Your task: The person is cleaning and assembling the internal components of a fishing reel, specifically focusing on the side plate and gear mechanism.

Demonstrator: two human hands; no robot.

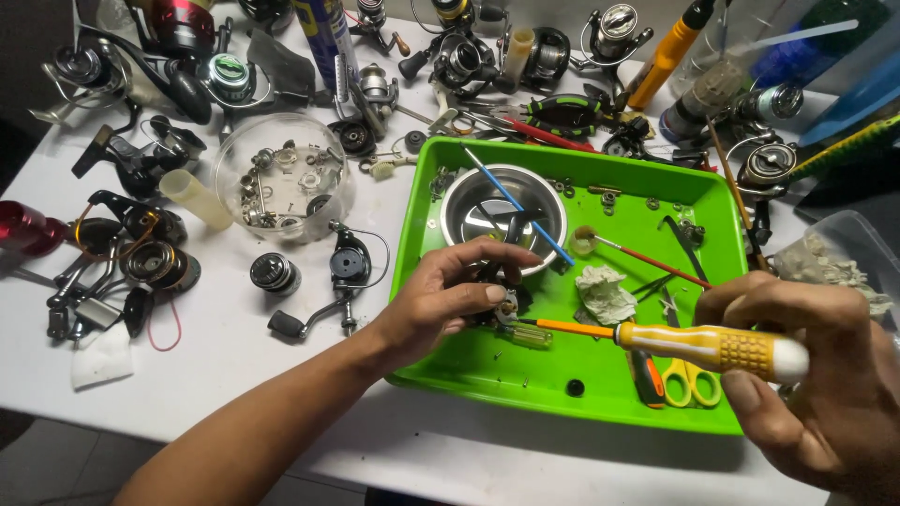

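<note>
My left hand [448, 292] grips a small black fishing reel body [502, 302] over the green plastic tray [525, 375]. In my right hand [811, 375] is a yellow-handled screwdriver [712, 345]; its orange shaft reaches left and its tip meets the reel part by my left thumb. A steel bowl [461, 201] sits in the tray behind my left hand, with a blue-handled brush [520, 206] lying across it.
In the tray lie a crumpled tissue [605, 292], a red-handled brush [647, 258], yellow scissors [689, 384] and small screws. On the white table are several dismantled reels, a clear round dish of parts [281, 178], a reel frame [347, 276] and a spray can [323, 37].
</note>
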